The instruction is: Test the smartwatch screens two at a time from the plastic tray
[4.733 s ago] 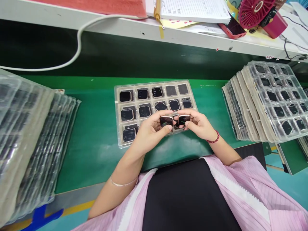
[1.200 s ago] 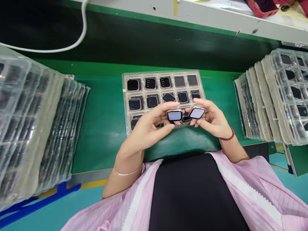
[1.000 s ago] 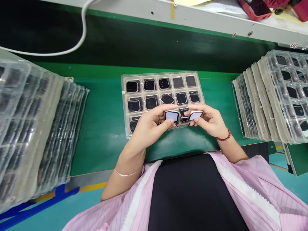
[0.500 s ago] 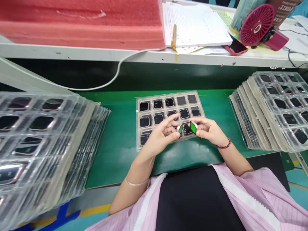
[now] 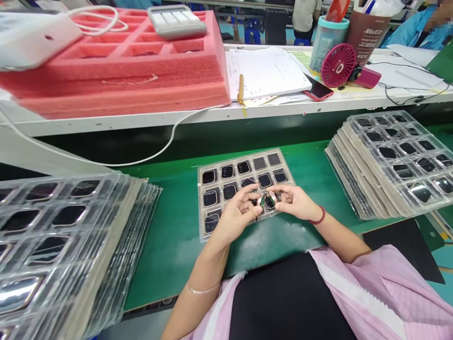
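Observation:
Between thumb and fingers, my left hand (image 5: 239, 212) pinches a smartwatch (image 5: 261, 200) with a shiny case, seen almost edge-on. A second smartwatch (image 5: 272, 199) is gripped the same way in my right hand (image 5: 295, 201). The two watches sit close together, their faces angled, with a little green showing on them. Whether they touch, I cannot tell. Both hands are over the front part of a clear plastic tray (image 5: 220, 185) on the green mat. Square watch faces fill many of its pockets, and two at the back right look plain grey. My fingers hide some front pockets.
Stacked trays of watches stand at the left (image 5: 102, 245) and right (image 5: 357, 170). Above the bench, a white shelf (image 5: 184, 121) carries red foam (image 5: 141, 89), papers (image 5: 265, 71), a phone (image 5: 320, 89) and a pink fan (image 5: 339, 65). A white cable (image 5: 155, 153) hangs below it. People sit beyond.
The view has tilted up, showing more of the shelf. Both watches have turned and come nearer each other, so their bright green faces now show only as dark, narrow slivers.

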Available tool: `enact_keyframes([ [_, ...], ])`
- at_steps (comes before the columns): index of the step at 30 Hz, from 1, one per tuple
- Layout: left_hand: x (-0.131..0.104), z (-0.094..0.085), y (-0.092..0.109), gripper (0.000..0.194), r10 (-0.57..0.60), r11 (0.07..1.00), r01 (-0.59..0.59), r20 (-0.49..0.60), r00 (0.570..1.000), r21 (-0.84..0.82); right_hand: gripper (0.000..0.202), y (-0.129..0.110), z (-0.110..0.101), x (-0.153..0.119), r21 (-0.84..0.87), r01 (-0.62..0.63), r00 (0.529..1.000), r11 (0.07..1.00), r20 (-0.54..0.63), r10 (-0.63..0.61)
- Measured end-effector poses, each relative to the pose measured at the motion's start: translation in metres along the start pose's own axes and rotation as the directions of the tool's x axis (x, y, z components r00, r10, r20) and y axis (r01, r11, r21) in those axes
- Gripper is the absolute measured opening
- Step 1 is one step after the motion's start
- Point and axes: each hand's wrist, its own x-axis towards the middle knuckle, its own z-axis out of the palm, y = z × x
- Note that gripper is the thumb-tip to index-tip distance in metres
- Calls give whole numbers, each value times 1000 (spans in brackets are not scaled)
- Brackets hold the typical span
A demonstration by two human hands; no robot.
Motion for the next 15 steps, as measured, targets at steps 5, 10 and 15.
enact_keyframes([
  [5,1,1,0,62,-17,1000,17,-3,1000,-9,51,1,0,1,-19,25,999,999,-20,-26],
  [10,1,1,0,60,-16,1000,16,11,1000,-5,49,2,0,2,-7,40,999,999,-24,-40],
  [15,3,1,-4,61,-29,999,29,0,1000,-22,49,6,-2,3,80,3,1000,997,1,-3],
])
